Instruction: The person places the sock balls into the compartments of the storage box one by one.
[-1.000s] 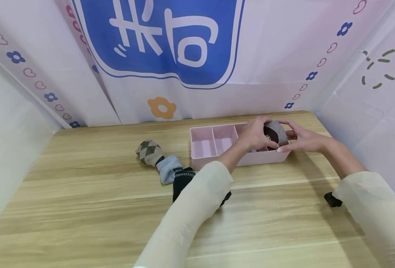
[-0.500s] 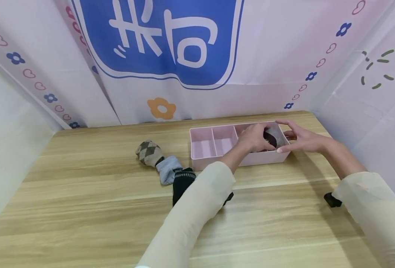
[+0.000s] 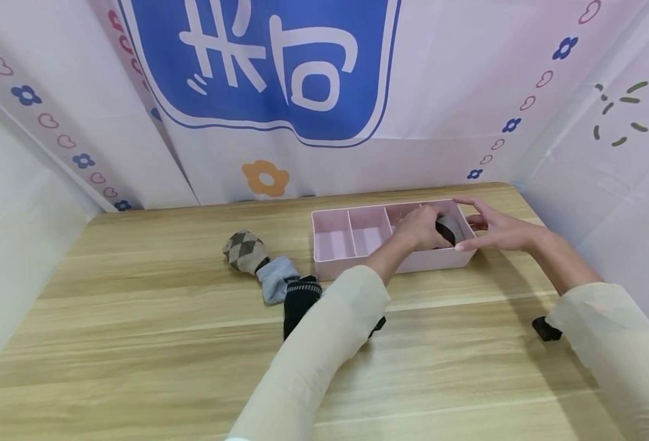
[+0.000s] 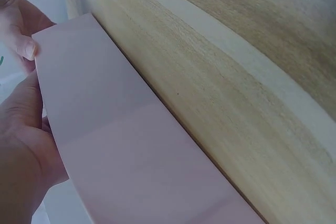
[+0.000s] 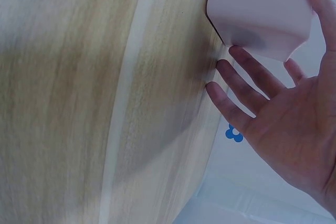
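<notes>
A pink divided storage box [image 3: 332, 267] stands at the back of the table. In its rightmost compartment a rolled sock [image 3: 450, 229], grey with a dark brown patch, sits below the rim. My left hand [image 3: 420, 228] reaches into the box and holds the sock from its left side, thumb toward the front; its other fingertips are hidden inside. My right hand [image 3: 498, 229] spans the box's right end, its thumb on the front corner of the rim. In the right wrist view its fingers are spread and nearly straight, around the outside of the end wall [image 5: 257, 38].
Left of the box, in a slanting row, lie an argyle sock [image 3: 245, 251], a light blue-grey sock [image 3: 278, 279] and a black sock [image 3: 300, 302] partly under the left sleeve. A small black item [image 3: 547, 329] lies by the right sleeve. A printed cloth [image 3: 423, 122] hangs behind.
The grey and brown sock has gone down from above the rim into the rightmost compartment, with my left hand lowering along with it. My right hand stays at the box's end.
</notes>
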`<action>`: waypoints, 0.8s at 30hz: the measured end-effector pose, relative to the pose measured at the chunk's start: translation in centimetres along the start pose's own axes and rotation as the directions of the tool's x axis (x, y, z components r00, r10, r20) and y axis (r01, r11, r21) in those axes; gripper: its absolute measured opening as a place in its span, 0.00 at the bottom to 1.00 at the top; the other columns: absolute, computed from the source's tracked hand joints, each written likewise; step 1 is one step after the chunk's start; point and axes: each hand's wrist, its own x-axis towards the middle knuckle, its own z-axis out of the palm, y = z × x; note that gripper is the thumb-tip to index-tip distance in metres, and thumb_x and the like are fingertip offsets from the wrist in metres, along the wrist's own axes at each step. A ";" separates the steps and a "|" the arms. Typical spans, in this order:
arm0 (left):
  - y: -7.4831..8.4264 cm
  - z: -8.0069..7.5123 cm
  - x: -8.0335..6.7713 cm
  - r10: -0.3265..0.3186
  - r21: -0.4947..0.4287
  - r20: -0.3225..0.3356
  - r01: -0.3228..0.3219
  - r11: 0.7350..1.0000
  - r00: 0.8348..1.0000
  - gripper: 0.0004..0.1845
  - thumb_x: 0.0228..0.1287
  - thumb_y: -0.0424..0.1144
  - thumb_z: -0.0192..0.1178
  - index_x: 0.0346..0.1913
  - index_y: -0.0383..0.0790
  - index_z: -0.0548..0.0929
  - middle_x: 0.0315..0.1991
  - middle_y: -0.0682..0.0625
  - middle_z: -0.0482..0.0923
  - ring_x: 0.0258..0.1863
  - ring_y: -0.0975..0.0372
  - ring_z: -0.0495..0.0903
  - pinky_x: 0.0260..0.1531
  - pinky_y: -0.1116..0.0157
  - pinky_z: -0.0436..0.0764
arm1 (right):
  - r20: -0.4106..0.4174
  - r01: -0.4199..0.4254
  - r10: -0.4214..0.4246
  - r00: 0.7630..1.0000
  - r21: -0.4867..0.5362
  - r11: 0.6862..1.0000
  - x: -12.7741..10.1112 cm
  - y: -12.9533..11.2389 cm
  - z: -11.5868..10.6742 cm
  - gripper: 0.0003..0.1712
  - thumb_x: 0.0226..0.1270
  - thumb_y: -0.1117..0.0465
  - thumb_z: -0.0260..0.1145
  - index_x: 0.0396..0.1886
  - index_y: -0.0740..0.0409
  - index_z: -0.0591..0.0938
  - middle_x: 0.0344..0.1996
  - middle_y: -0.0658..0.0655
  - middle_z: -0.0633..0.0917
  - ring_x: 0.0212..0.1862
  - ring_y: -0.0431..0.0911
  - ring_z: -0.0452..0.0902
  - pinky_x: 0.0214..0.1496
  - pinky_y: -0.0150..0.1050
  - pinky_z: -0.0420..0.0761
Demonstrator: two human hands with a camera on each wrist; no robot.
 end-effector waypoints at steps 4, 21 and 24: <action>-0.1 -0.3 -0.3 0.027 -0.003 0.013 -0.027 1.000 1.000 0.34 0.61 0.50 0.75 0.69 0.50 0.76 0.54 0.56 0.80 0.50 0.65 0.76 0.50 0.66 0.74 | 0.004 0.000 0.000 1.000 -0.003 1.000 0.0 0.0 0.0 0.57 0.67 0.64 0.71 0.84 0.52 0.43 0.71 0.81 0.66 0.72 0.74 0.62 0.69 0.66 0.67; -2.9 -5.7 -3.9 0.311 -0.155 0.097 -0.295 0.943 0.945 0.35 0.67 0.41 0.71 0.73 0.34 0.72 0.70 0.42 0.75 0.63 0.56 0.77 0.61 0.69 0.75 | -0.002 -0.010 0.010 1.000 -0.022 1.000 0.1 0.0 -0.1 0.59 0.67 0.64 0.72 0.84 0.52 0.42 0.71 0.82 0.65 0.72 0.74 0.62 0.70 0.70 0.64; -3.5 -7.2 -5.2 0.307 -0.142 0.083 -0.294 0.945 0.948 0.34 0.69 0.41 0.69 0.74 0.33 0.71 0.71 0.41 0.73 0.63 0.52 0.77 0.62 0.65 0.76 | -0.007 -0.012 0.012 1.000 -0.020 1.000 0.2 0.0 0.0 0.59 0.66 0.64 0.72 0.84 0.52 0.42 0.71 0.82 0.65 0.72 0.75 0.62 0.70 0.70 0.63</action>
